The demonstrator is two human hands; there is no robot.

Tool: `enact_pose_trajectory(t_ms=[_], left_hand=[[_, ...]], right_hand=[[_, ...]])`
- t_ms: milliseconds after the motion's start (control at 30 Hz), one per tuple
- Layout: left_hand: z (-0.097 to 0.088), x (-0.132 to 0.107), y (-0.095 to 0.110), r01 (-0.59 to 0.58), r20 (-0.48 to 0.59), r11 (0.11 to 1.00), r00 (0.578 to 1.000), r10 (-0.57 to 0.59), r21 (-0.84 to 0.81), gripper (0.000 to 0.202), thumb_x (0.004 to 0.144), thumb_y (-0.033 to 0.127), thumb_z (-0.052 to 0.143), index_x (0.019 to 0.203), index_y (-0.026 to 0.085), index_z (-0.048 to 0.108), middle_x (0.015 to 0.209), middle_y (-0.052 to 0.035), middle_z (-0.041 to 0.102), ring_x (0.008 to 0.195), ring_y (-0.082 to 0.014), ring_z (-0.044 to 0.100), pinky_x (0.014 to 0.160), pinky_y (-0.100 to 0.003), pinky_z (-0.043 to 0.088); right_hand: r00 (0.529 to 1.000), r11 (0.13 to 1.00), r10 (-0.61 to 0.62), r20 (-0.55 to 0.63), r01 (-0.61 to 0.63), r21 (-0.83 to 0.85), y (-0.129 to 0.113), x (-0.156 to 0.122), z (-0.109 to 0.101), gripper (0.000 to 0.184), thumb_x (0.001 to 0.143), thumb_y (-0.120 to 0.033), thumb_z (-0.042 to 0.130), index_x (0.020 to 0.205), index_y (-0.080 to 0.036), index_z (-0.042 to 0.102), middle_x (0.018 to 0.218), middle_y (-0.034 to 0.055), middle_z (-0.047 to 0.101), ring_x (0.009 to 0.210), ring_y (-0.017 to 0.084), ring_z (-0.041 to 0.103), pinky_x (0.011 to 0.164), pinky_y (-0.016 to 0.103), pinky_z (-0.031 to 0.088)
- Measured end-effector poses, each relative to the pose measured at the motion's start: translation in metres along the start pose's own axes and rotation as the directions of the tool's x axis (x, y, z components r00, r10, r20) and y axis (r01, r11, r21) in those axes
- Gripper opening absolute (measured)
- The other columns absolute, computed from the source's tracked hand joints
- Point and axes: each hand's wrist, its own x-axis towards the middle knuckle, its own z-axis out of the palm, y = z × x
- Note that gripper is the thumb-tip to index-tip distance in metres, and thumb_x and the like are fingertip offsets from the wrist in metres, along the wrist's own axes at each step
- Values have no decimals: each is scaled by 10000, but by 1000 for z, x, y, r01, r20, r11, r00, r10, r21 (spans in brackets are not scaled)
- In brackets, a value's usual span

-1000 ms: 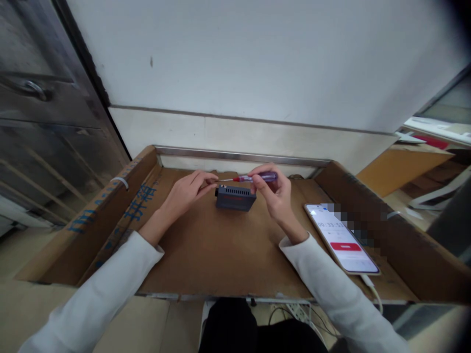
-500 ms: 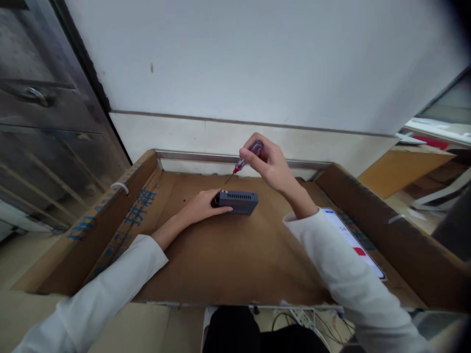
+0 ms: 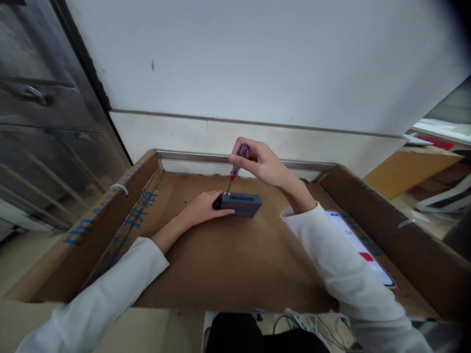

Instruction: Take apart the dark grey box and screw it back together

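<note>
A small dark grey box [image 3: 243,204] with a row of vent slots lies on a brown cardboard sheet [image 3: 228,260]. My left hand [image 3: 203,208] is closed around the box's left end and holds it down. My right hand [image 3: 260,163] is above the box, closed on a screwdriver [image 3: 238,162] with a purple and red handle. The screwdriver stands nearly upright, and its thin tip comes down on the box's top left corner.
The cardboard sheet has raised flaps on the left [image 3: 91,220] and right [image 3: 401,235]. A lit phone [image 3: 362,247] lies to the right, partly hidden by my right sleeve. A white wall stands behind, a metal cabinet [image 3: 40,117] at the left. Cables hang below the near edge.
My right hand turned the screwdriver from level to nearly upright and lowered its tip onto the box's corner. My left hand moved from the tool's tip to grip the box's left end.
</note>
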Motion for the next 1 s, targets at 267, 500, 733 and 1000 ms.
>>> enact_pose_trajectory(t_ms=[267,500,733,1000], left_hand=[[0,0,0,-7,4,1000,1000,7,22,399,820,570,597,955,195,612,901,-49,696,816,-213,661,724,-308,500],[0,0,1,4,-8,999,1000,-4,45,395,820,572,595,953,201,618,884,-44,699,787,-212,661,701,-304,497],[0,0,1,-7,-8,998,1000,8,66,396,827,576,586,952,201,611,872,-44,694,786,-210,663,695,-301,501],[0,0,-3,-21,8,996,1000,21,88,438,825,614,562,938,192,599,867,-53,690,785,-216,664,695,-302,497]], right_hand=[[992,999,7,124,-1,-43,-7,5,-7,265,837,-408,611,714,-199,503,583,-39,515,529,80,396,498,229,303],[992,998,4,128,-13,64,-12,14,-10,246,701,-347,770,702,-209,565,457,-69,460,478,84,439,524,234,337],[997,978,-74,-27,67,-200,-3,21,2,475,787,-526,642,524,-198,419,423,-43,335,473,91,424,541,251,337],[994,975,68,-87,-85,-208,-6,20,7,400,943,-476,411,646,-214,469,541,1,489,526,125,470,571,284,353]])
